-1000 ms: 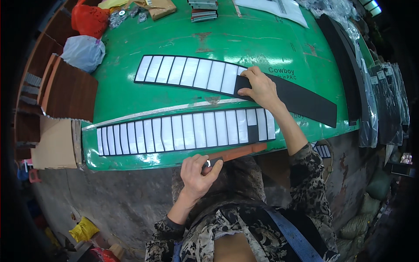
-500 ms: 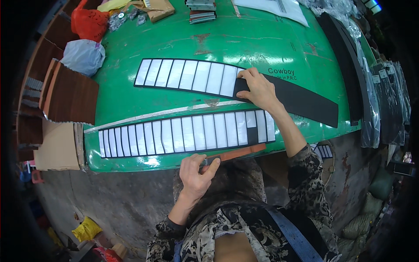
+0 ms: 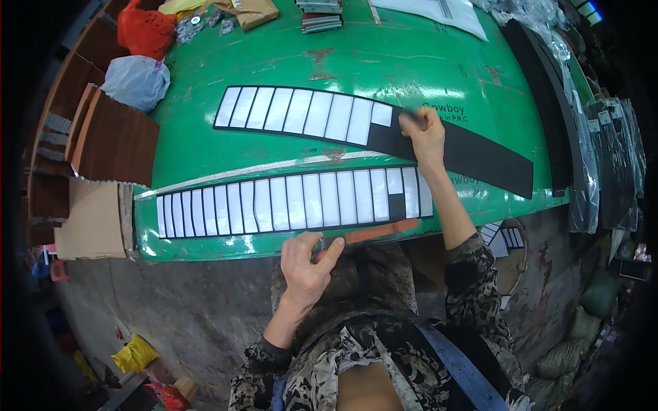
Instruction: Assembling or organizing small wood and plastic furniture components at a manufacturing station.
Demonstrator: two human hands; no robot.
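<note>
A curved black panel (image 3: pixel 473 156) lies slanted on the green table, its left part covered by a row of white rectangles and its right part bare. Over it, at the end of that row, my right hand (image 3: pixel 426 140) is closed in a pinch around a small dark blurred spot. Nearer to me lies a second black panel with white rectangles (image 3: pixel 279 204), one half-size gap showing black. At the table's front edge my left hand (image 3: pixel 307 268) has thumb and forefinger nearly together on something small, mostly hidden. A reddish-brown strip (image 3: pixel 382 231) sits beside its thumb.
Brown boards (image 3: pixel 118 137), a white bag (image 3: pixel 137 82) and a red bag (image 3: pixel 145 33) stand at the left. A small stack of flat pieces (image 3: pixel 321 16) is at the far side. Long black panels (image 3: pixel 538 103) line the right edge of the green table (image 3: pixel 384 61).
My right hand has lifted from the slanted panel and shifted slightly right, uncovering a short white rectangle. My left hand stays at the front edge, its fingers slightly moved. The view has shifted a little.
</note>
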